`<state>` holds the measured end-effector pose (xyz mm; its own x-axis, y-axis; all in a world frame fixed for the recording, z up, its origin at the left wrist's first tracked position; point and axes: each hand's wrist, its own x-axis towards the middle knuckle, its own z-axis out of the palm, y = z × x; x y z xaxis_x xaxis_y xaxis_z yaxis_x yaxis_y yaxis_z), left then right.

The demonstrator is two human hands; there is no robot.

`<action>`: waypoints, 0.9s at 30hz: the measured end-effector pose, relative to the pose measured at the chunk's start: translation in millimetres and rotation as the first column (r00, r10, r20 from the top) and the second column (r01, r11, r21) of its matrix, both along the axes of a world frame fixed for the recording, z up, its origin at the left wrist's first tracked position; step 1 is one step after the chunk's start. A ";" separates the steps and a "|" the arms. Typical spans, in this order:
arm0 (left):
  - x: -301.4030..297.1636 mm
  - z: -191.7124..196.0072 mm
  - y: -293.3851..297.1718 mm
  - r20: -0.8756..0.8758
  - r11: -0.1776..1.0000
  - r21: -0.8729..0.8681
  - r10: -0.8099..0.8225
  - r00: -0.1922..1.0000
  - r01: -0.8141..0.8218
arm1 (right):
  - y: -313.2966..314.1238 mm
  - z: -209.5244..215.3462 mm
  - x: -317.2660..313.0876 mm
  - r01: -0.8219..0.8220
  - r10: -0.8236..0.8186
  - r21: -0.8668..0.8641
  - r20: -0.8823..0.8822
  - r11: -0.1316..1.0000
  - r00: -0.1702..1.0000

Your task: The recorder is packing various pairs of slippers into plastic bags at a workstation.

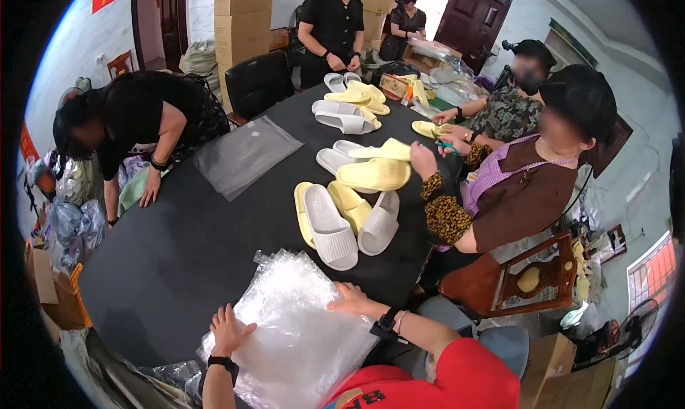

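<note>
A stack of clear plastic bags (292, 323) lies at the near edge of the dark table, right in front of me. My left hand (230, 332) rests on the stack's left side with fingers spread. On the upper right side of the stack lies my right hand (351, 300), fingers stretched out and thumb side partly hidden. Just beyond the bags are a grey slipper (331, 230) and a second grey slipper (379, 225), each resting with yellow slippers (351, 203). Neither of my hands touches the slippers.
More yellow and grey slippers (346, 118) line the table (178, 266) toward the back. A flat clear plastic sheet (247, 155) lies at left. On the right a co-worker's hand (424, 159) holds a yellow slipper. A wooden chair (514, 277) stands near my right.
</note>
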<state>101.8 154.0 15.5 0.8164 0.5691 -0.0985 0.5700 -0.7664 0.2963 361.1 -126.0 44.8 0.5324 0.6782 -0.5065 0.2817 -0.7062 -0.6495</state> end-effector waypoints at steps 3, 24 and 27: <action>-1.6 -8.7 0.6 0.002 1.000 0.012 -0.006 1.000 0.006 | -1.9 -3.7 -1.9 0.041 -0.039 -0.030 0.058 0.999 0.998; -3.8 -10.0 27.8 -0.093 0.765 -0.642 -0.012 0.996 -0.051 | -2.4 -10.8 3.2 0.180 0.012 0.336 -0.498 0.925 0.867; 7.4 25.3 6.6 -0.188 0.806 -0.583 -0.009 0.982 -0.105 | -8.1 -26.4 13.8 0.117 0.051 0.353 -0.432 0.928 0.900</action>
<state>109.2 160.7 40.8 0.7268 0.3933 -0.5632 0.6864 -0.4474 0.5733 374.9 -134.2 18.4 0.3461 0.8434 -0.4111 -0.1013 -0.4020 -0.9100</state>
